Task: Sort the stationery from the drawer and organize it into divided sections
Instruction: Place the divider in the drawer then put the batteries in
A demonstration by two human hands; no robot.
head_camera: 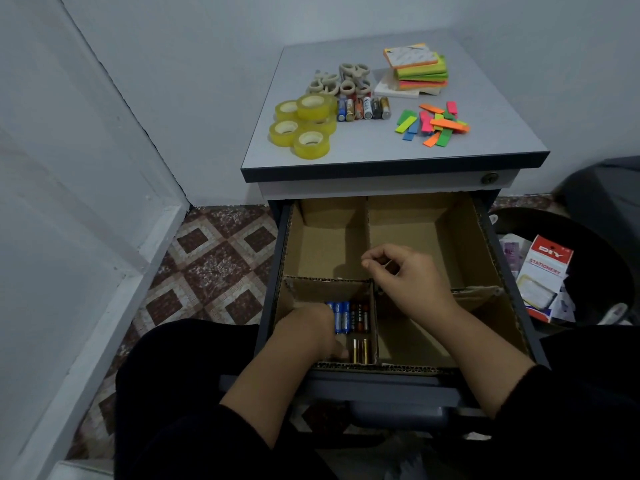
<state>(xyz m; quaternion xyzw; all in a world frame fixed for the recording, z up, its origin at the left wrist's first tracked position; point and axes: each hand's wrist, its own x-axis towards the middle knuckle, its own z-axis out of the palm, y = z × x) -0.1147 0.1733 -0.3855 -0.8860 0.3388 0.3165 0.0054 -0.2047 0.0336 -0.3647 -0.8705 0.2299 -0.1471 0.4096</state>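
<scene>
In the near-left section of the cardboard divider (372, 320) inside the open drawer (391, 386), the left hand (308, 329) reaches down among the batteries (349, 318), which lie with their long axes running near-to-far; its fingers are hidden, so I cannot tell what they hold. Just beyond, the right hand (405, 275) hovers over the divider's centre, fingers curled with thumb and forefinger pinched together, anything between them too small to make out. Farther off, on the counter (381, 150), more loose batteries (363, 109) lie beside the tape rolls (304, 124), nearer the right hand.

Dim, even indoor light w/ soft shadows, slight overall blur, dark corners, wide-angle bending at edges
</scene>
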